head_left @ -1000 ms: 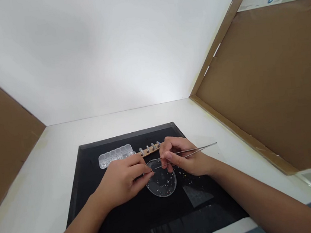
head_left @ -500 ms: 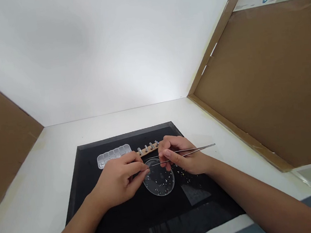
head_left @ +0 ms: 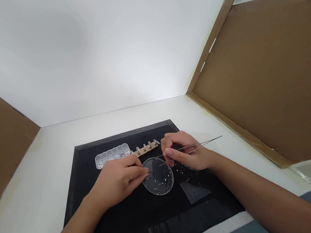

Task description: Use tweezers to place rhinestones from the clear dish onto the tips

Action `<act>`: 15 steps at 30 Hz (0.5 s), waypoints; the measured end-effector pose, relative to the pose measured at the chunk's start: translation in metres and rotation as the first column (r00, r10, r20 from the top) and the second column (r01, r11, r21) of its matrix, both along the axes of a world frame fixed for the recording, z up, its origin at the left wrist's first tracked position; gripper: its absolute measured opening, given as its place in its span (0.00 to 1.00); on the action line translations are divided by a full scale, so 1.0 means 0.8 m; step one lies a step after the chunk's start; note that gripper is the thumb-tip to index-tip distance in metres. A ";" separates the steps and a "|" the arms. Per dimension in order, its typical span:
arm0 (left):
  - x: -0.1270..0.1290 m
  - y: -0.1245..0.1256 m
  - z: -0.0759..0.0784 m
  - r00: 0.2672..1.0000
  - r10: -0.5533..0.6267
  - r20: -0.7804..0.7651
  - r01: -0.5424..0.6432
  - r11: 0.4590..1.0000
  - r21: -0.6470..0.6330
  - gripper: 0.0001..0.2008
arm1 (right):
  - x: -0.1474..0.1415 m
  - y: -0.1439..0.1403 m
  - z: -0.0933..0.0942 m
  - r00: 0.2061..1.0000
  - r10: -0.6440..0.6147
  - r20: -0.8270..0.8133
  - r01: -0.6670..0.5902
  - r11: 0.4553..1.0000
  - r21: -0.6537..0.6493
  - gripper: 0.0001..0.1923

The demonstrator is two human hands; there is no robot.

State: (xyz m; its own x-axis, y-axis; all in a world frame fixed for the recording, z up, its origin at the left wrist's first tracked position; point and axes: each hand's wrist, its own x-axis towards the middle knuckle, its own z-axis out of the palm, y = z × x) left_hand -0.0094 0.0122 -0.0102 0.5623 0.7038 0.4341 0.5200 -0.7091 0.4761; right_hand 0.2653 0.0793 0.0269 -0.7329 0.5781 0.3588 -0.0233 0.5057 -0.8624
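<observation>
My right hand (head_left: pixel 183 150) grips thin metal tweezers (head_left: pixel 205 142) from above. Their two tips stand apart over a round clear dish (head_left: pixel 159 189), which holds small pale and shiny bits. At the dish's upper left edge, my left hand (head_left: pixel 121 178) has its thumb and fingers pinched together. What lies between those fingertips is too small to make out. Behind the dish is a tan strip (head_left: pixel 146 150) with several shiny nail-like pieces standing along it. A clear compartment box (head_left: pixel 113 151) with shiny bits in its front row sits beyond my left hand.
A black mat (head_left: pixel 128 220) lies under everything on the white table (head_left: pixel 62 136). Loose small bits (head_left: pixel 187 174) are scattered right of the dish, near a clear sheet (head_left: pixel 195 192). Cardboard panels stand at the left (head_left: pixel 3 137) and right (head_left: pixel 269 81), with a white wall behind.
My right hand has drawn the tweezers slightly right, so their tips are now away from my left fingertips and spread wider. My left hand stays pinched in nearly the same place.
</observation>
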 end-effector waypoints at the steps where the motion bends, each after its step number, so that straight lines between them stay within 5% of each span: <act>1: 0.001 0.000 -0.001 1.000 0.001 -0.011 -0.001 1.000 -0.003 0.10 | 0.001 0.001 0.001 1.000 0.005 0.021 -0.006 1.000 0.030 0.12; 15: 0.003 -0.006 0.005 0.993 -0.058 -0.099 0.054 0.998 -0.035 0.13 | -0.002 0.005 0.013 0.966 0.019 0.259 -0.085 0.966 0.243 0.19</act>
State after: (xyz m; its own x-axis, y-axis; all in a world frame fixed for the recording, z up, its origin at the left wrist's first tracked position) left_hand -0.0066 0.0073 -0.0059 0.6405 0.6830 0.3512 0.5261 -0.7233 0.4472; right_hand 0.2640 0.0832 0.0372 -0.8448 0.4522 0.2862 0.1464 0.7097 -0.6891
